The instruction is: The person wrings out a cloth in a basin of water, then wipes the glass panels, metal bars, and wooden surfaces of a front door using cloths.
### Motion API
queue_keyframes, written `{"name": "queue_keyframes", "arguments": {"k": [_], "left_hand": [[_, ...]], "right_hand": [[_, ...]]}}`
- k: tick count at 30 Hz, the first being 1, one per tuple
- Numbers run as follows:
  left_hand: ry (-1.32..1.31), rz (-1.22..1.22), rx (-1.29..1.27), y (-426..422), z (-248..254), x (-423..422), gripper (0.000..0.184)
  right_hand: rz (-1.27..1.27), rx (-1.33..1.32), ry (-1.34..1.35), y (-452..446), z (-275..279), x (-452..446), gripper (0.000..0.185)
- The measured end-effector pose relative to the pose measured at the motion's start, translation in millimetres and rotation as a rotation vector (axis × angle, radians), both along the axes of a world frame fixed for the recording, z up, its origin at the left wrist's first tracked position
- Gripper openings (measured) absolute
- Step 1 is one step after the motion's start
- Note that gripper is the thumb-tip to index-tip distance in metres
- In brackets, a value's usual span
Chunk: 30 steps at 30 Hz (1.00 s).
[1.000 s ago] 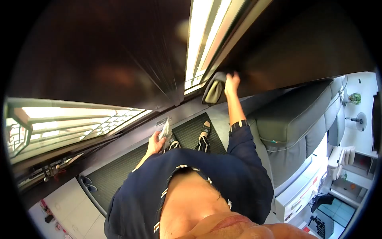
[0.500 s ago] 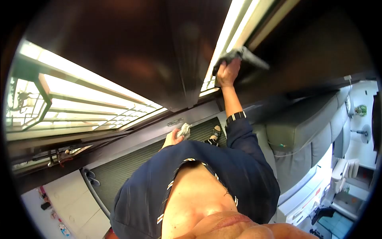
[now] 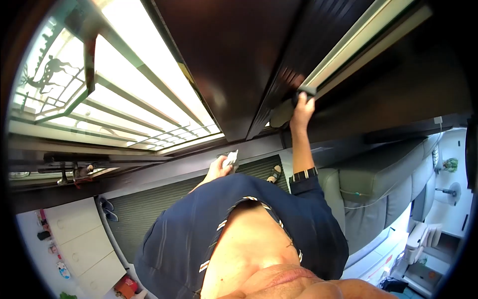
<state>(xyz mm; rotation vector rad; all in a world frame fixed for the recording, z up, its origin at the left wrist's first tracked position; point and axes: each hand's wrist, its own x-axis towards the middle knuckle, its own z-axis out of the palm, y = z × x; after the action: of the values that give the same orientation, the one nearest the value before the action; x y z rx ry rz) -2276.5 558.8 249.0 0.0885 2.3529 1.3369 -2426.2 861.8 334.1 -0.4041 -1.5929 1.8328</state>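
My right hand [image 3: 302,113] is raised, its fingers closed around a dark grey cloth [image 3: 307,90]. The cloth is pressed against the pale upright edge [image 3: 343,52] beside a dark brown panel [image 3: 219,60]. Lower down, near my waist, my left hand [image 3: 217,167] is closed on a crumpled whitish cloth [image 3: 231,158]. That cloth hangs free, away from the panel. Part of the left hand's fingers is hidden behind it.
On the left is a bright window [image 3: 144,79] with bars. A grey sofa [image 3: 368,182] stands at the right. Underfoot lies a dark ribbed mat [image 3: 149,214], with slippers [image 3: 108,209] at its left end. White cabinets [image 3: 82,239] stand lower left; a fan [image 3: 450,193] is far right.
My right hand has come down and slightly right, and its cloth, spread out before, now looks bunched. The dark panel sits further right in view. My left hand still holds its cloth.
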Motion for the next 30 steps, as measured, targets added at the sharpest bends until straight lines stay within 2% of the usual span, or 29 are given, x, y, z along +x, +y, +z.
{"name": "queue_keyframes", "arguments": {"k": [2, 4, 5, 6, 8, 9, 12, 14, 16, 18, 20, 21, 22, 24, 26, 28, 30], "left_hand": [[-0.010, -0.020, 0.070, 5.6, 1.7, -20.9, 0.033], [0.100, -0.034, 0.135, 17.9, 43.7, -43.6, 0.034], [0.240, -0.038, 0.201, 24.5, 60.2, -55.3, 0.036], [0.383, -0.040, 0.269, 31.3, 76.9, -67.9, 0.038], [0.648, -0.049, 0.350, 43.0, 123.0, -90.6, 0.041], [0.802, -0.080, 0.392, 47.3, 150.6, -100.9, 0.043], [1.118, -0.138, 0.398, 56.0, 217.7, -116.7, 0.039], [1.465, -0.170, 0.313, 64.2, 263.2, -128.9, 0.045], [1.693, -0.122, 0.284, 78.7, 299.0, -141.7, 0.050], [1.939, 0.008, 0.189, 97.9, 332.3, -155.8, 0.043], [1.913, 0.006, -0.010, 111.6, 346.4, -165.5, 0.038], [1.897, 0.013, -0.116, 116.5, 352.4, -169.1, 0.036], [1.913, 0.068, -0.142, 122.1, 348.3, -172.0, 0.035], [1.935, 0.166, -0.196, 133.9, 311.7, -171.9, 0.033], [1.814, 0.065, -0.325, 127.3, 271.2, -157.6, 0.038], [1.543, -0.139, -0.510, 114.3, 204.8, -146.0, 0.038], [1.442, -0.395, -0.710, 91.8, 133.8, -141.1, 0.039]], "right_hand": [[-0.026, 0.087, 0.246, -19.8, 96.8, 12.1, 0.028], [0.006, 0.199, 0.299, -22.5, 136.5, 16.0, 0.034], [0.016, 0.251, 0.315, -25.2, 145.8, 12.4, 0.040], [-0.157, 0.459, 0.337, -29.3, 145.3, 2.7, 0.044], [-0.512, 0.870, 0.376, -36.6, 126.3, -18.1, 0.053], [-0.409, 0.791, 0.339, -31.7, 108.6, -21.3, 0.061], [-0.232, 0.715, 0.309, -32.4, 61.4, -10.4, 0.058], [-0.114, 0.751, 0.226, -19.4, -1.7, -3.7, 0.054], [-0.033, 0.883, 0.048, -10.8, -46.9, 9.7, 0.045], [0.213, 0.676, -0.156, -16.3, -42.0, 31.7, 0.036], [0.267, 0.676, -0.291, -1.3, -87.2, 36.2, 0.030], [0.330, 0.435, -0.338, -1.8, -76.0, 48.2, 0.027], [0.400, 0.194, -0.381, -5.1, -61.4, 59.4, 0.025], [0.443, -0.001, -0.371, 11.6, -67.9, 74.7, 0.024], [0.436, -0.033, -0.350, 30.5, -60.3, 96.1, 0.025], [0.405, -0.106, -0.342, 52.5, -64.0, 114.5, 0.024], [0.358, -0.058, -0.398, 83.2, -88.6, 126.3, 0.022]]}}
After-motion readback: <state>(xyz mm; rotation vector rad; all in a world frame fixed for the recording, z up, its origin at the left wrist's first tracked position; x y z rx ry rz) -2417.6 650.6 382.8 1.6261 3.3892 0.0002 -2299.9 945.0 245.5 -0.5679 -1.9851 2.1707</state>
